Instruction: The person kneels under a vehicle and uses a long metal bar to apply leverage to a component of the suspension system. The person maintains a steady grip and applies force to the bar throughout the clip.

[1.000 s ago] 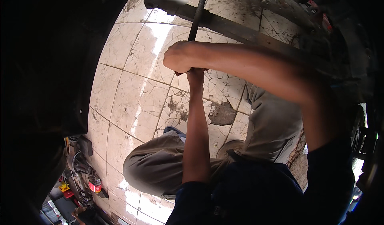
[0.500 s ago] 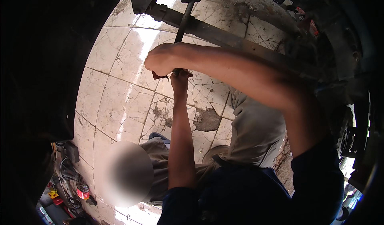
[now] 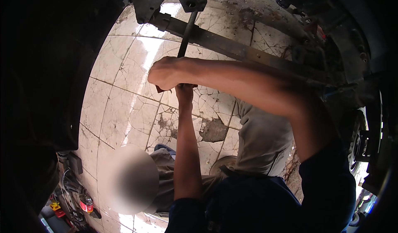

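A dark metal rod point(image 3: 188, 35) slants down from under a black bracket point(image 3: 190, 1) at the top of the view. My right hand point(image 3: 165, 73) is closed around its lower part, the arm reaching across from the right. Out from under that hand pokes a small reddish-brown piece with a flat edge point(image 3: 159, 89); its kind is unclear. Just below, my left hand point(image 3: 185, 91) is closed on the rod's lower end, its forearm coming up from the lower edge. The right hand and wrist partly hide the left fingers and the rod between the hands.
A long dark metal beam point(image 3: 232, 46) crosses behind the rod. Cracked pale floor tiles point(image 3: 112, 108) lie beneath, with a broken patch point(image 3: 214, 130). Dark vehicle parts frame both sides. A bottle with a red label point(image 3: 86, 205) lies among parts at lower left.
The whole view has shifted, so bracket, rod and floor appear slightly lower. Both hands sit a little nearer to me, with their grip apparently unchanged.
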